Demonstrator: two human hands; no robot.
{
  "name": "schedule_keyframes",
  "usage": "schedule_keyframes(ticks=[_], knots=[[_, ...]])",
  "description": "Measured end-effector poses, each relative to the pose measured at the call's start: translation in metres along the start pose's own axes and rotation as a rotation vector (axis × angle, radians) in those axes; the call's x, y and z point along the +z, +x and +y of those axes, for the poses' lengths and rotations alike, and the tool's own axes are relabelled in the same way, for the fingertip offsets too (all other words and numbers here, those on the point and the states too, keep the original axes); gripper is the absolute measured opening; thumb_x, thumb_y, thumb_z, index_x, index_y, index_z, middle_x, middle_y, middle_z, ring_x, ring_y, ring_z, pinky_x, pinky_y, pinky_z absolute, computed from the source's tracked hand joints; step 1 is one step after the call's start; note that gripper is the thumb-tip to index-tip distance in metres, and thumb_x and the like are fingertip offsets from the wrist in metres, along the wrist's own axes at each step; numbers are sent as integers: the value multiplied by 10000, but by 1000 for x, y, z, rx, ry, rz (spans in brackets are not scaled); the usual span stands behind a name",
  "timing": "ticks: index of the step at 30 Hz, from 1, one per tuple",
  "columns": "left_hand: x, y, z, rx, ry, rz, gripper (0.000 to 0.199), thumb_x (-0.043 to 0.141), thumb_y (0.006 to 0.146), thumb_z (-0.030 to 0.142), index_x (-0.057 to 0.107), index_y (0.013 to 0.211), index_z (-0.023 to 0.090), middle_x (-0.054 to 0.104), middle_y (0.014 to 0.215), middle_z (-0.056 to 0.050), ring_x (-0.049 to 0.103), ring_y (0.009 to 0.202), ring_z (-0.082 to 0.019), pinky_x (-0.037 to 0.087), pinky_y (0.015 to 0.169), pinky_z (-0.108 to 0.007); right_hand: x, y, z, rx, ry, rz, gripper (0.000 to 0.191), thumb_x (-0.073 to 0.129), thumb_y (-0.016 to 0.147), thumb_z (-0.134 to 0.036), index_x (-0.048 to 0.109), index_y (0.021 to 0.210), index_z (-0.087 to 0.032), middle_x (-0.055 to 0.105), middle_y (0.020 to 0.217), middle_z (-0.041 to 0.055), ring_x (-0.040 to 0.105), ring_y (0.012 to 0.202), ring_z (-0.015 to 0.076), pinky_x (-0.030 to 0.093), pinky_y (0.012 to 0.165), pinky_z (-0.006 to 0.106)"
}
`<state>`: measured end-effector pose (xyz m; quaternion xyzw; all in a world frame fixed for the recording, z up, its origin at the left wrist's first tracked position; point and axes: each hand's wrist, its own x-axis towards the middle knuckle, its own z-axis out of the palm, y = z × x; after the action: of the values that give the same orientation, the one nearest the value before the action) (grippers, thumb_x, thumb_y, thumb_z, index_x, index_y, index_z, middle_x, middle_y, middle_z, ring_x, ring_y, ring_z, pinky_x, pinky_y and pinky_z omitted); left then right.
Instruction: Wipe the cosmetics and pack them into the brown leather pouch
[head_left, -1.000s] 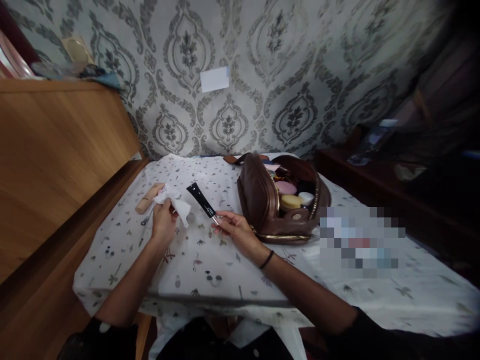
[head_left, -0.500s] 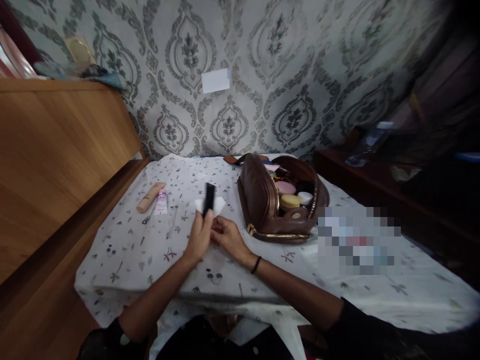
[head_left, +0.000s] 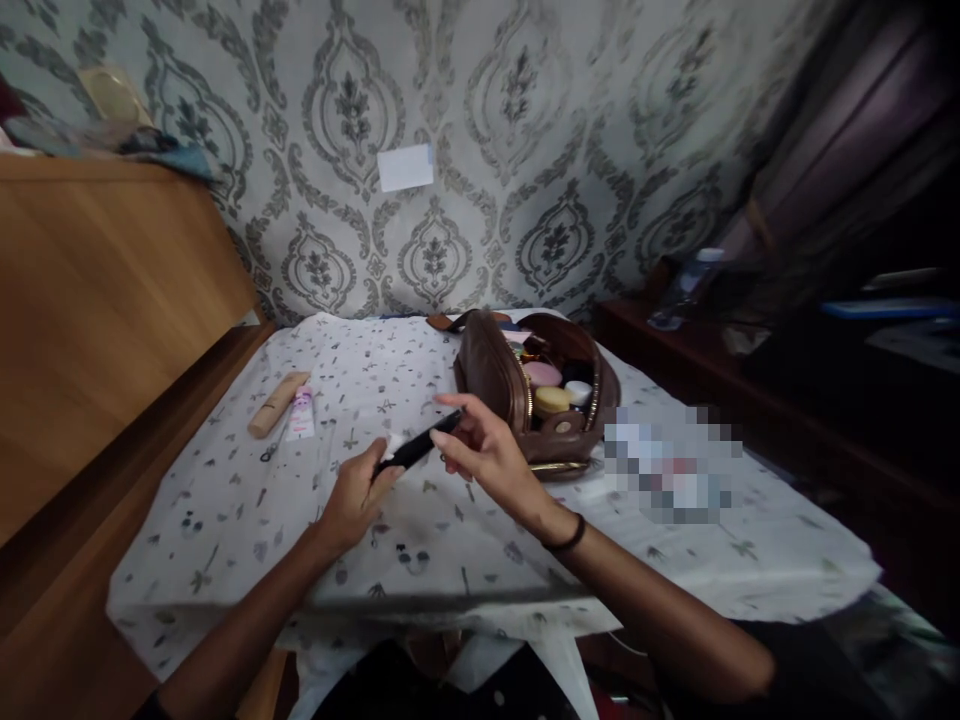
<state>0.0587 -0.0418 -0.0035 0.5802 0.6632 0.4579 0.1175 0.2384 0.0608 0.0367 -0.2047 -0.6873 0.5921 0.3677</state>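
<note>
Black tube [head_left: 416,451] sloped inside tablecloth [head_left: 367,360] edges, left hand [head_left: 355,497] gripping it, right hand [head_left: 501,466] at its tip, hold unclear; pink-white tube [head_left: 301,411] was illegible.

Cloth-covered table [head_left: 465,565] | open brown bag [head_left: 491,370] | beige tube [head_left: 276,406] | white-and-purple tube [head_left: 301,412] | pixelated items [head_left: 667,460]

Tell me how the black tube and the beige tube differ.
Colour: the black tube is dark, while the beige tube is pale.
Pose: the black tube is held in the left hand, while the beige tube lies on the patterned cloth.
Width: the black tube looks slimmer here than the beige tube.
Both are long and narrow.
</note>
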Motion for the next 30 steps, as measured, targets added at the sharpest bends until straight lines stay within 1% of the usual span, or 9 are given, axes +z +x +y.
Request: schedule_keyframes(ticks=[3, 7, 12, 16, 18, 19, 22, 26, 30], knots=[[-4, 3, 8, 41, 51, 15, 414, 524, 857, 532, 672, 905, 149, 551, 556, 29, 508, 510, -155, 386, 525, -260, -9, -12, -12, -10, -24, -33, 381, 717, 806, -520, 607, 978, -198, 557, 613, -45, 509, 486, 95, 407, 455, 218], [0, 12, 24, 162, 77, 47, 427, 536, 847, 541, 681, 862, 140, 503, 494, 40, 460, 444, -139, 359, 480, -250, -27, -34, -28, -41, -114, 44, 330, 722, 831, -473, 645, 994, -196, 610, 630, -18, 580, 546, 123, 454, 513, 235], [19, 30, 54, 363, -33, -17, 381, 472, 932, 464, 645, 752, 176, 426, 488, 50, 389, 421, -107, 316, 439, -228, -68, -56, -64, -176, -184, 244, 277, 731, 844, -430, 678, 1012, -216, 655, 767, 15, 611, 582, 127, 488, 505, 238], [37, 58, 85, 461, 31, 13, 332, 506, 945, 321, 543, 641, 192, 417, 534, 41, 406, 466, -100, 339, 464, -226, -111, -61, -85, -310, -277, 468, 222, 730, 864, -388, 682, 1017, -234, 650, 695, -8, 576, 525, 113, 461, 465, 224], [45, 73, 95, 575, 145, 21, 223, 504, 928, 247, 586, 728, 193, 497, 601, 21, 463, 516, -114, 388, 502, -231, -129, -60, -91, -348, -342, 540, 221, 700, 891, -391, 682, 1040, -229, 642, 656, -13, 567, 509, 114, 453, 460, 227], [49, 79, 98, 646, 211, 1, 163, 486, 920, 211, 635, 856, 190, 556, 660, 5, 510, 556, -126, 418, 525, -234, -137, -59, -92, -361, -378, 562, 225, 684, 904, -394, 682, 1052, -224, 642, 650, -13, 567, 508, 113, 453, 464, 228], [58, 92, 96, 836, 425, -78, 404, 420, 908, 130, 595, 1262, 212, 654, 840, -41, 621, 687, -159, 470, 553, -240, -156, -50, -95, -387, -488, 582, 232, 667, 917, -382, 686, 1073, -211, 663, 702, -3, 595, 547, 112, 475, 505, 230], [61, 95, 90, 938, 609, -66, 460, 421, 930, 135, 559, 1353, 247, 642, 860, -58, 619, 648, -149, 443, 479, -223, -172, -27, -96, -424, -608, 515, 236, 664, 905, -364, 685, 1082, -209, 691, 824, 16, 638, 655, 131, 504, 565, 234], [58, 94, 90, 961, 632, -90, 538, 433, 930, 115, 479, 1450, 247, 645, 870, -68, 652, 698, -154, 485, 496, -216, -181, 1, -95, -466, -653, 380, 222, 628, 898, -345, 686, 1057, -203, 677, 802, 2, 612, 649, 123, 492, 568, 224]])
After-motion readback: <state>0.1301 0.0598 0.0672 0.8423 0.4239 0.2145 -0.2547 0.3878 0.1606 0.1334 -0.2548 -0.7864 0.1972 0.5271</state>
